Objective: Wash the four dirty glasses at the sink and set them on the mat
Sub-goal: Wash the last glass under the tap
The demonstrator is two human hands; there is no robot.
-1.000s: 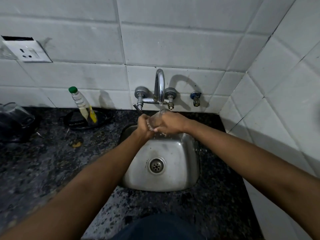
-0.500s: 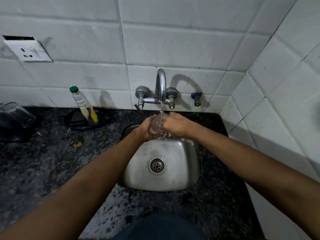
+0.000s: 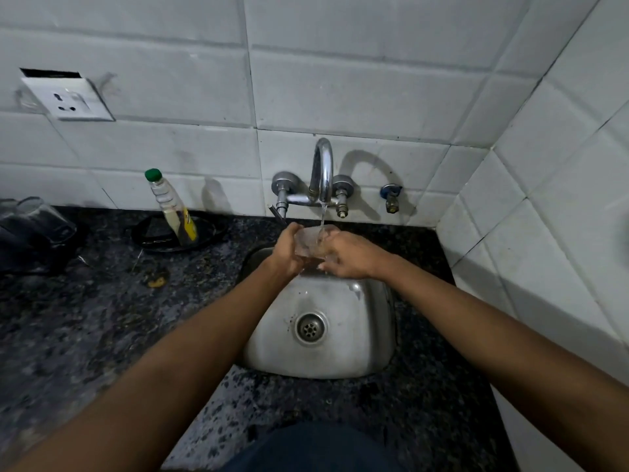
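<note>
- a rounded-square steel sink (image 3: 367,349) with a ringed drain sat at frame centre in speckled dark stone.
- just above it, the left hand (image 3: 287,253) and right hand (image 3: 352,258) curled around a clear glass (image 3: 311,241), upright under the stream.
- farther up, a curved chrome tap (image 3: 321,172) met glossy white tile.

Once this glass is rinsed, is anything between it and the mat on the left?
I cannot confirm a mat. Both hands, left hand and right hand, hold the glass under the tap. Leftward on the counter stand a tilted bottle in a black dish.
</note>
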